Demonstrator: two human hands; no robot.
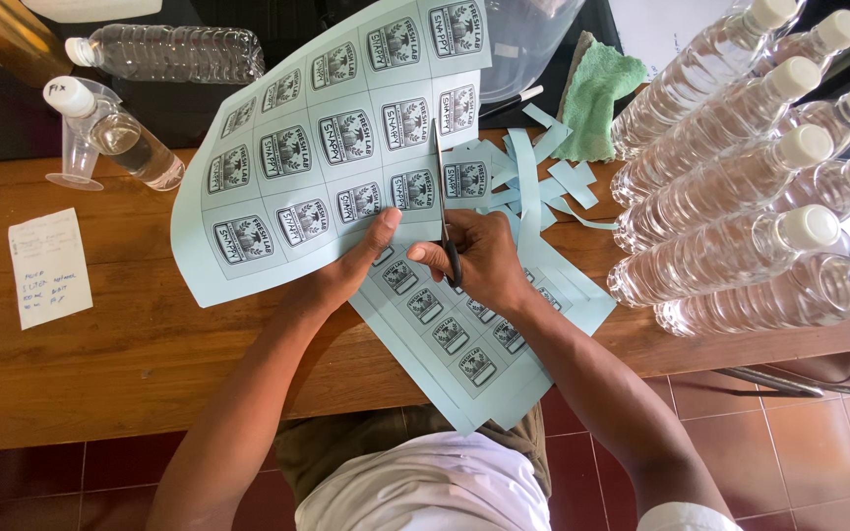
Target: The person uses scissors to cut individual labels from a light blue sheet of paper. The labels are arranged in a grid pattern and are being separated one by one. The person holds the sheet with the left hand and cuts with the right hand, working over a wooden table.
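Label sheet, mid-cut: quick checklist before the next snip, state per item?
1. Scissors gripped in the right hand: ok.
2. Left hand holds the pale blue label sheet beside the cut: ok.
3. Left thumb clear of the blades: cannot tell, it sits very close to them.
4. Blade runs along the gap between label columns, not across a print: ok as far as visible.
5. Cut strips and scraps off the line ahead: not ok, they pile just right of the blade tip.
6. Water bottles stacked away from the sheet: ok.
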